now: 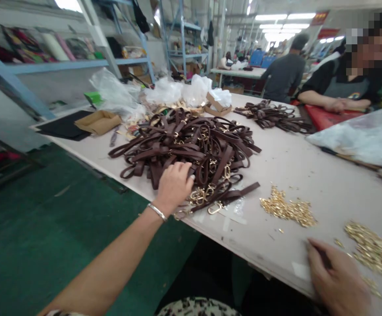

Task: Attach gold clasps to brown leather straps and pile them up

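Note:
A big tangled heap of dark brown leather straps (178, 145) with gold clasps lies on the table. My left hand (174, 186), a silver bangle at its wrist, is at the heap's near edge, fingers curled round a brown strap. Gold swivel clasps (199, 195) lie just right of it. My right hand (337, 281) rests by the table's front edge, its fingers bent in and partly hidden. What it may hold cannot be made out. Beside it are two piles of small gold metal pieces, a nearer pile (375, 250) and a farther pile (288, 208).
A second bunch of brown straps (273, 115) lies farther back on the pale table (270, 156). An open cardboard box (98, 122) and clear plastic bags (184, 92) stand at the back left. A white plastic bag (369, 134) is at right. A person (345, 87) sits across the table.

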{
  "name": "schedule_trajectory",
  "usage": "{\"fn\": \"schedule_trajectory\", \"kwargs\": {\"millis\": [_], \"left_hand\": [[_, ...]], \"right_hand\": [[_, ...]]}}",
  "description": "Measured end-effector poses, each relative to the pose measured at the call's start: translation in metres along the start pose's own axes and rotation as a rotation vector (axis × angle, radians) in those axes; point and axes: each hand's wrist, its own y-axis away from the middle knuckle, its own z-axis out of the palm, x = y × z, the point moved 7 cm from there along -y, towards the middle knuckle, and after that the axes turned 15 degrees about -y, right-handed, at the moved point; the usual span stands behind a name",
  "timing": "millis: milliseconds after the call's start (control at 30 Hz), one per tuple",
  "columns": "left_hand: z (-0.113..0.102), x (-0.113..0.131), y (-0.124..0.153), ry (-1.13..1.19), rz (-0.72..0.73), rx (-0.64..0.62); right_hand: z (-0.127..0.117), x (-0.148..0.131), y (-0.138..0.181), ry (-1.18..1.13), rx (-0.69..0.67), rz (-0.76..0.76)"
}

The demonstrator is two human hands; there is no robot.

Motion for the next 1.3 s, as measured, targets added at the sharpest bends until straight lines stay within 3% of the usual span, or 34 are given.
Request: {"fn": "schedule_trajectory", "kwargs": {"millis": [133,267,400,600,667,800,867,967,1100,1167,1300], "left_hand": [[0.01,0.005,-0.027,0.012,0.019,-0.082],[0.014,0.001,-0.033,0.002,-0.021,-0.145],[0.004,-0.007,-0.023,0.006,-0.053,-0.18],[-0.031,-0.027,0.016,0.085,-0.11,-0.169],[-0.044,-0.031,0.034,0.278,-0.165,-0.164],[-0.042,-0.009,0.074,1.11,-0.266,-0.342],[-0.036,0.011,0.091,1.358,-0.326,-0.465],[-0.031,0.043,0.108,1.556,-0.394,-0.582],[-0.025,0.093,0.12,1.726,-0.401,-0.757],[-0.022,0.116,0.121,1.749,-0.365,-0.799],[-0.02,0.153,0.119,1.794,-0.276,-0.804]], "right_hand": [[-0.001,-0.028,-0.003,-0.024,-0.039,-0.161],[0.004,-0.043,-0.003,-0.115,-0.112,-0.24],[0.026,-0.059,-0.001,-0.023,-0.265,-0.307],[0.048,-0.057,-0.002,-0.088,-0.295,-0.317],[0.052,-0.057,0.0,-0.098,-0.32,-0.379],[0.045,-0.061,0.0,-0.055,-0.228,-0.444],[0.033,-0.061,-0.004,-0.043,-0.116,-0.31],[0.016,-0.055,-0.006,-0.148,-0.017,0.065],[0.016,-0.058,0.01,-0.616,-0.044,0.527],[0.021,-0.069,0.019,-0.844,-0.067,0.632],[0.036,-0.092,0.034,-1.152,-0.242,0.708]]}}
